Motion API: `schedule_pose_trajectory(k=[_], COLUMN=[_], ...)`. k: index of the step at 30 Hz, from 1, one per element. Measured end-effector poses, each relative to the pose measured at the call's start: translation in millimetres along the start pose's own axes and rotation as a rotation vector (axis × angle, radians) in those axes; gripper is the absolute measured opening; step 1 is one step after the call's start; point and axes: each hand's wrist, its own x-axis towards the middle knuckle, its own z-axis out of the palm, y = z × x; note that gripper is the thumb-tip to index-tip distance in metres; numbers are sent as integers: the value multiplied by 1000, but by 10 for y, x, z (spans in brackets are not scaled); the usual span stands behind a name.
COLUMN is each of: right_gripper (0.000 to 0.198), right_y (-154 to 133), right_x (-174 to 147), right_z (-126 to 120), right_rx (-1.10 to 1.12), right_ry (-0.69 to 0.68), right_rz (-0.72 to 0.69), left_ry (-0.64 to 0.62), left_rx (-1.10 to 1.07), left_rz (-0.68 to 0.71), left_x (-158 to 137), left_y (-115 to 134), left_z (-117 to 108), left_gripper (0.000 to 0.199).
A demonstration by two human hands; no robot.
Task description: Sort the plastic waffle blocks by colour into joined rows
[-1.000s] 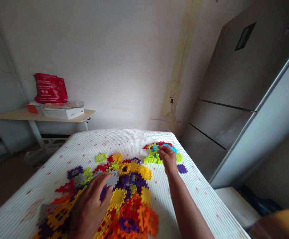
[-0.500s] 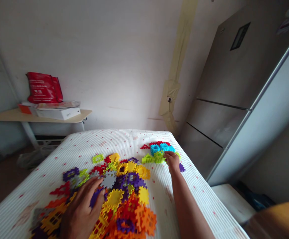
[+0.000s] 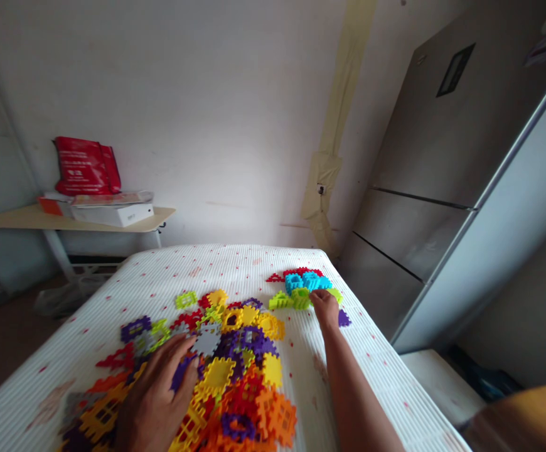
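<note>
My left hand lies over the left side of a heap of plastic interlocking building pieces, thumb and fingers apart, holding nothing that shows. A grey toothed piece is close to its fingertips, with a yellow square piece right of the thumb. Farther off, my right hand is closed in a pinch at a row of lime-green interlocking pieces; its fingers partly cover the piece there. Behind that row stand light-blue pieces, and red pieces lie at the back. A purple piece sits right of the wrist.
A white ribbed cloth with red dots covers the table. Orange pieces lie at the heap's near right. A side table at left carries a red bag and a white box. A fridge stands at right.
My right hand has lowered slightly at the lime-green row, and the lime-green piece raised by its fingertips now sits lower. My left hand has stayed on the heap.
</note>
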Motion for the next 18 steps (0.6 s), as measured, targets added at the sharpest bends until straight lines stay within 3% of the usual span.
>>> schedule_pose_trajectory(k=[9,14,18], right_gripper=[35,44,54], right_y=[-93,-157,-242], right_x=[-72,-141,-197], right_z=[-59,-73,-62], right_rx=[-140,-201,-351], right_ry=[-15,-69,-114], right_rz=[2,-135,-152], left_ry=[-4,-11,-16], left_rx=[-5,-8,-20], left_rz=[4,-8,-20], left_x=[-9,-10,-13], left_y=[-22,-18,-28], left_z=[20,16,29], left_gripper=[29,30,29])
